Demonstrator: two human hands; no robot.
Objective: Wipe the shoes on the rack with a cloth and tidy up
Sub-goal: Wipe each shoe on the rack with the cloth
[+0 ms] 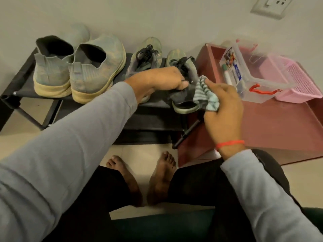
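The left hand (157, 79) steadies the rightmost laced shoe (183, 88) on the rack (22, 91) while the right hand (222, 109) pinches the striped cloth (204, 95) against its heel, so wiping looks underway, with the other shoes probably still waiting.

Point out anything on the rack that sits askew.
The laced shoe at the rack's right end is tilted, its heel past the front edge, gripped by the left hand. The other shoes sit flat.

Four shoes (97, 67) sit on the rack (24, 88); right of it, a box (253, 74) apparently overlaps a basket (297, 81).
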